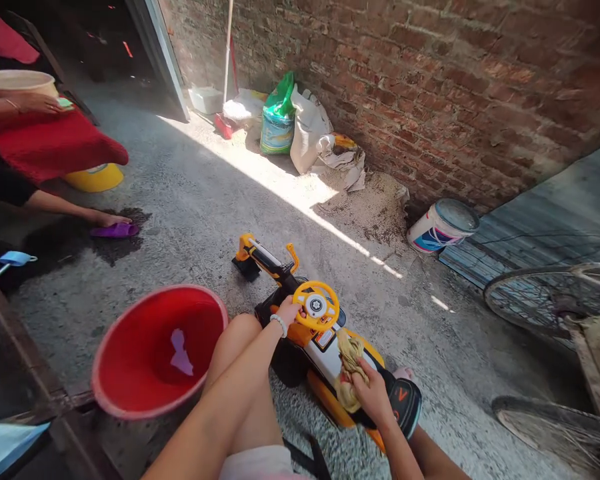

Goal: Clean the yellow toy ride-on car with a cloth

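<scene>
A yellow and black ride-on toy digger point(325, 357) stands on the concrete in front of my knees. Its digging arm point(265, 257) points away to the upper left. My left hand point(289, 311), with a beaded bracelet at the wrist, is closed around the left rim of the yellow steering wheel point(316, 305). In my right hand point(370, 393) is a bunched, yellowish cloth point(350, 360), pressed against the toy's white body in front of the black seat point(404, 403). The fingertips of my right hand are partly hidden by the cloth.
A large red tub point(130, 373) is at my left. Another person's foot in a purple slipper point(115, 230) rests at far left. Sacks point(310, 127) and a grain pile point(375, 207) lie along the brick wall, near a paint bucket point(443, 225). Cart wheels point(530, 303) stand at right.
</scene>
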{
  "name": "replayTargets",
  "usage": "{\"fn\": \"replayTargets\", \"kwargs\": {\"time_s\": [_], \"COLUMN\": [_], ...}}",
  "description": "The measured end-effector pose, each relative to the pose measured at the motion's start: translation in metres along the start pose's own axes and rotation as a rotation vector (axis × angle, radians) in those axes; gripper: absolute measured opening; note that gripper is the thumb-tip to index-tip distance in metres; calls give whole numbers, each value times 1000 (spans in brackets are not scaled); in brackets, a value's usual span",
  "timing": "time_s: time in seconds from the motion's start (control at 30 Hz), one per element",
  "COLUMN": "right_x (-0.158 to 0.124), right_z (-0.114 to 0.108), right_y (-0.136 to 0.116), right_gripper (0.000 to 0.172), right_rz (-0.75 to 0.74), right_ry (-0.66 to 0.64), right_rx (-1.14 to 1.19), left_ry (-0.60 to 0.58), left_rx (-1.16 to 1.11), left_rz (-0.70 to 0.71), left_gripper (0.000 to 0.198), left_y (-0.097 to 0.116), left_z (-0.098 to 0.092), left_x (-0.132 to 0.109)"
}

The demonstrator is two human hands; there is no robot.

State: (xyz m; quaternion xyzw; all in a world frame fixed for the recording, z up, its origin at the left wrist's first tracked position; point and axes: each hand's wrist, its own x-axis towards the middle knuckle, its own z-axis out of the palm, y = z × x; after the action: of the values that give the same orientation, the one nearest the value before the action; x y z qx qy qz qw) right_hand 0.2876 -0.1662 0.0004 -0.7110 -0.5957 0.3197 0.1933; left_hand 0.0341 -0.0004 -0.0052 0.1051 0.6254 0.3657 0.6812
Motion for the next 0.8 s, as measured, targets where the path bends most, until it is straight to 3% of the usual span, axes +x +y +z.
{"fn": "replayTargets", "kwargs": {"time_s": [0.07,0.17,0.27,0.33,0.43,0.53,0.67,0.8], "right_x": [30,73,104,114,112,104,97,95], "right_z": [-9,3,35,56,73,76,64,38], "right_y": [-36,-95,-145,-163,-167,-154,-133,-112], "right_gripper": [53,52,51,51,51,52,49,50], "right_rz": [-159,-370,-339,-288,-261,-287,-371,-441], "right_ry": [49,45,-32,-94,-105,-100,-127,-165], "right_rx": [-25,-261,-561,-690,-774,-800,-834,-866], "left_ry": [18,48,48,39,31,19,17,6], "left_rx": [-42,-74,-65,-35,2,20,87,180], "left_rz": [7,19,9,-2,-12,-22,-34,-55], "left_gripper": [16,12,16,19,21,19,18,18], "left_y": [-1,-7,-16,-18,-16,-11,-8,-5], "left_z": [1,0,-2,-4,-7,-10,-11,-11], "left_x": [-3,-10,-15,-16,-16,-15,-15,-18]}}
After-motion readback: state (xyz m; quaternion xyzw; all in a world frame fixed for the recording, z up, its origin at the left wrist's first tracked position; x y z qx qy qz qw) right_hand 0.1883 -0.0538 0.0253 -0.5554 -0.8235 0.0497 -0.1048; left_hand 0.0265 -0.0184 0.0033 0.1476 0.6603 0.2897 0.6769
